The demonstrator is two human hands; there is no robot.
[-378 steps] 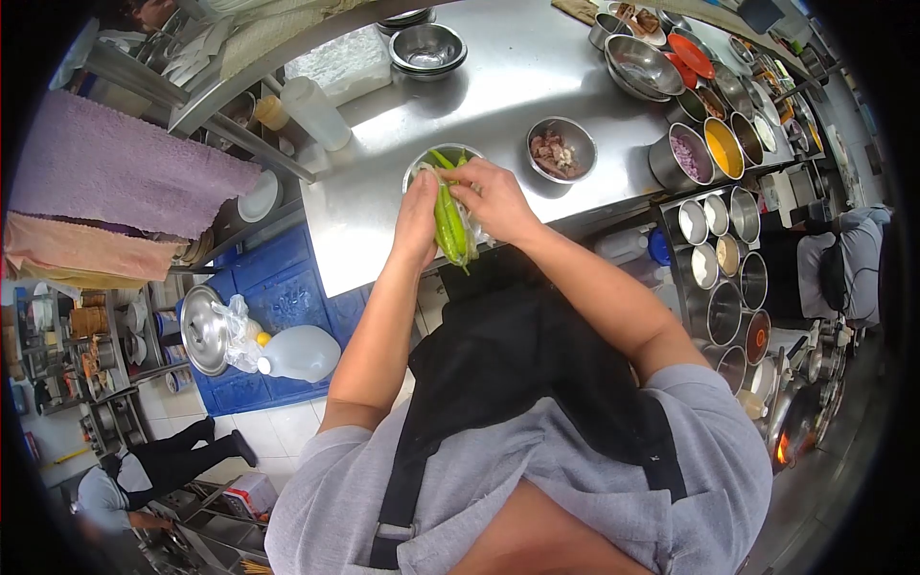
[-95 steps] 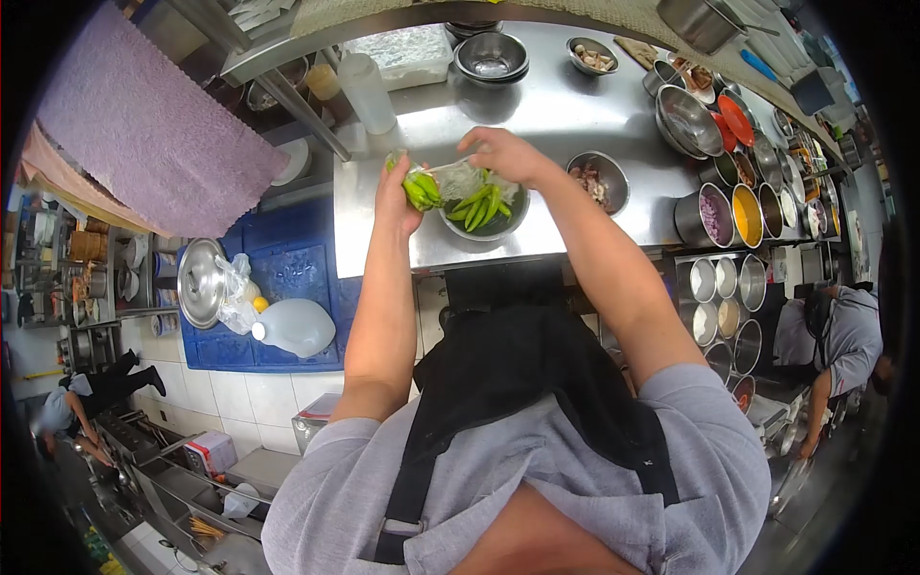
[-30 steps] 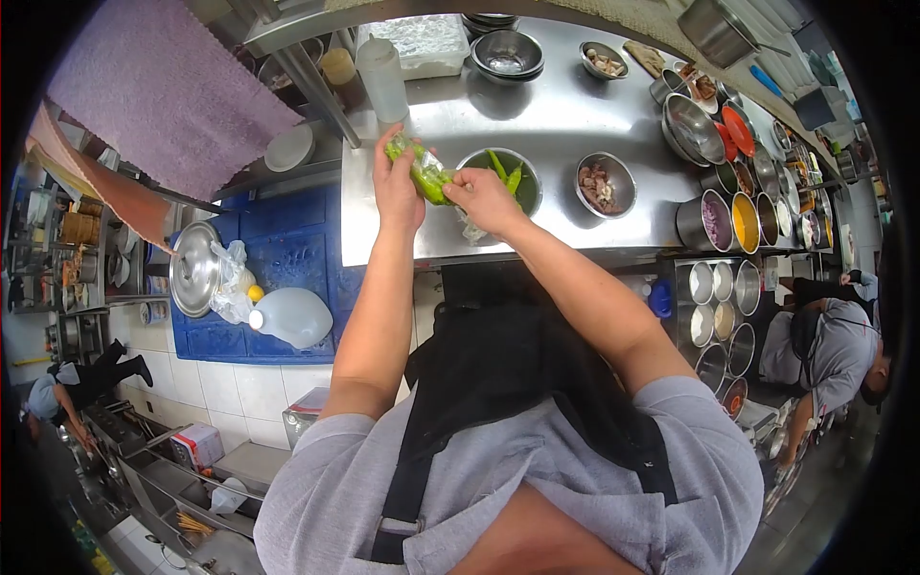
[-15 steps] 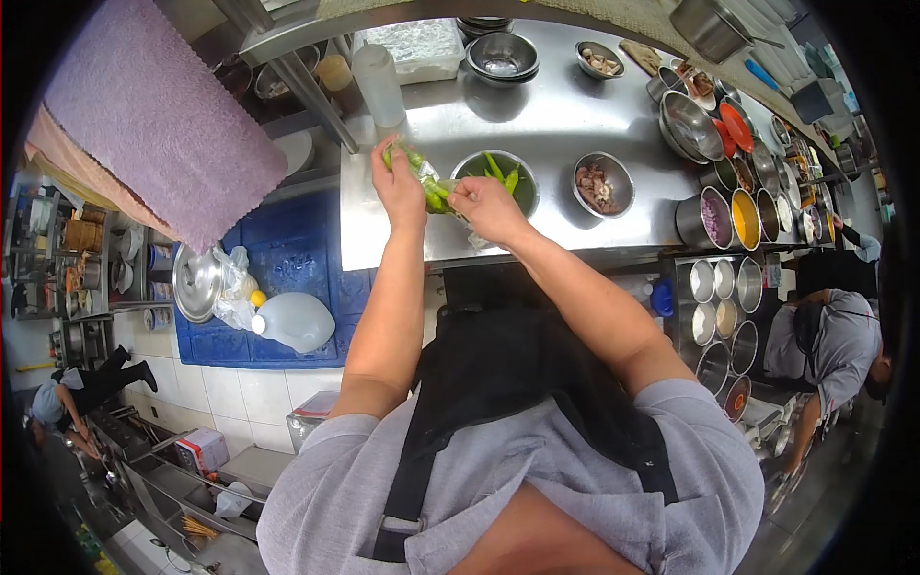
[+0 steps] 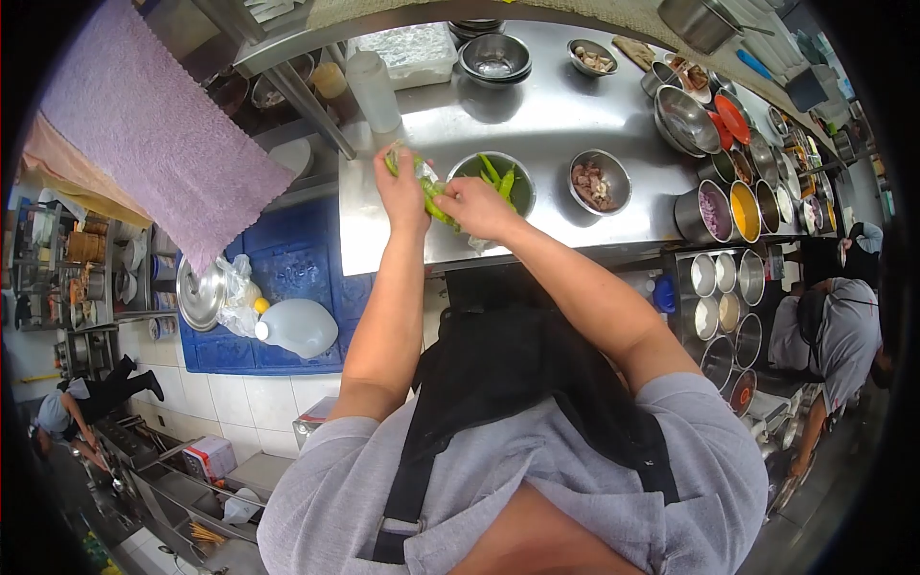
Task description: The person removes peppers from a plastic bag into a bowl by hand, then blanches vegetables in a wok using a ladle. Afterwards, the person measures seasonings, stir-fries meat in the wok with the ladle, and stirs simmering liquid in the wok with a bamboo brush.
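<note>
A clear plastic bag of long green chili peppers (image 5: 429, 188) is gripped in my left hand (image 5: 402, 199), above the left end of the steel counter. Close beside it, my right hand (image 5: 483, 208) has its thumb and fingers closed at the lower end of the bag, where green peppers show. Whether those fingertips pinch plastic or a pepper is hard to make out. Just behind my right hand sits a steel bowl (image 5: 527, 195) with several green chili peppers (image 5: 500, 179) in it. A second steel bowl (image 5: 623, 199) to the right holds chopped meat pieces (image 5: 591, 186).
Stacked steel bowls (image 5: 494, 57), a white tub (image 5: 406, 59) and a squeeze bottle (image 5: 374, 93) stand at the back. Metal containers of ingredients (image 5: 711, 213) crowd the right. A plastic jug (image 5: 297, 329) rests on the blue surface at left. Another person (image 5: 822, 331) works at far right.
My right hand has shifted slightly left, closer to my left hand and the bag. The bag's lower end now angles more downward, with peppers showing there. The view has shifted a little.
</note>
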